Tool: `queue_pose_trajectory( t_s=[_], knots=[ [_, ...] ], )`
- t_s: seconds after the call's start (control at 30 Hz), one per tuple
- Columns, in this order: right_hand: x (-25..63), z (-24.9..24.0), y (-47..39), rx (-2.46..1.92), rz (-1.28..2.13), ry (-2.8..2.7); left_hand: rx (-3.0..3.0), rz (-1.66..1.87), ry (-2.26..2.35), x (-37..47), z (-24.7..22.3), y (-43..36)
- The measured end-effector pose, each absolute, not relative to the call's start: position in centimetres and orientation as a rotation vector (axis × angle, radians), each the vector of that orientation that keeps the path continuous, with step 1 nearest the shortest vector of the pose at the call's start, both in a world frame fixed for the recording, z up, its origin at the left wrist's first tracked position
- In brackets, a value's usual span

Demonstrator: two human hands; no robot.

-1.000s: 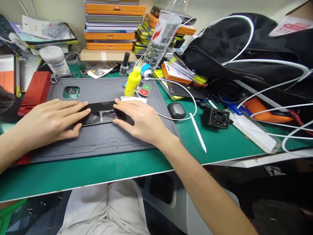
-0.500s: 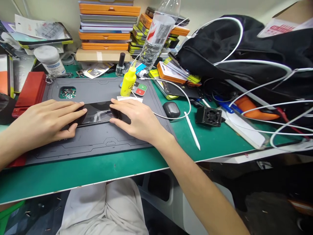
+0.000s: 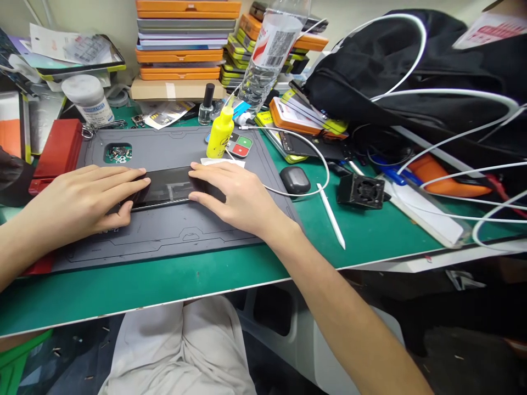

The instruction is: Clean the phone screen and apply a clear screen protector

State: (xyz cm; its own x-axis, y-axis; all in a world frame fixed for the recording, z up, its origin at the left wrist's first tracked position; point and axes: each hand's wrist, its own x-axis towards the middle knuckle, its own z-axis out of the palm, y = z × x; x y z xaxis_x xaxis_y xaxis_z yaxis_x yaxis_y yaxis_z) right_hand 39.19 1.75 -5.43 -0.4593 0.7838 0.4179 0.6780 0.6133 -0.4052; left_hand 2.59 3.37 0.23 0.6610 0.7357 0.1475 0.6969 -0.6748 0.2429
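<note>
A black smartphone (image 3: 169, 185) lies screen up and lengthwise on the dark grey work mat (image 3: 164, 222). Its glossy face reflects light. My left hand (image 3: 88, 197) grips the phone's left end, fingers over the top and thumb at the near edge. At the other end my right hand (image 3: 234, 197) holds it the same way, covering that corner. Just behind the right fingers, a yellow dropper bottle (image 3: 219, 134) stands on the mat near a white slip of paper (image 3: 222, 162). Small parts sit in a recess (image 3: 118, 153) of the mat behind my left hand.
A red clamp-like block (image 3: 58, 151) borders the mat's left side. Behind stand a white jar (image 3: 88, 101), stacked orange cases (image 3: 179, 56) and a water bottle (image 3: 267, 55). On the right are a black earbud case (image 3: 295, 180), white stylus (image 3: 331, 215), small fan (image 3: 361, 191), cables and a black bag (image 3: 395, 66).
The whole view has shifted slightly, so the scene sits a little further right. Both hands keep their hold on the phone, which stays in place on the mat.
</note>
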Motion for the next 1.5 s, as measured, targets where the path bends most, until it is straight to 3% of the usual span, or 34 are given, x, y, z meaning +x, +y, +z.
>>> queue_pose_trajectory(
  t_s=[0.77,1.03,1.3,1.5],
  knots=[
    [39.3,-6.2,2.2,-1.089,0.284,-2.093,2.415,0.367,1.326,2.6,0.3,4.2],
    [41.0,-7.0,2.6,-1.139,-0.122,-2.039,1.954,0.654,1.328,1.6,0.4,4.8],
    [40.0,-6.8,2.7,-1.225,-0.086,-2.101,1.674,0.990,1.308,1.5,0.3,5.5],
    [38.8,-5.8,1.6,-1.035,-0.022,-2.292,1.610,1.091,1.334,1.3,0.4,5.6]
  ],
)
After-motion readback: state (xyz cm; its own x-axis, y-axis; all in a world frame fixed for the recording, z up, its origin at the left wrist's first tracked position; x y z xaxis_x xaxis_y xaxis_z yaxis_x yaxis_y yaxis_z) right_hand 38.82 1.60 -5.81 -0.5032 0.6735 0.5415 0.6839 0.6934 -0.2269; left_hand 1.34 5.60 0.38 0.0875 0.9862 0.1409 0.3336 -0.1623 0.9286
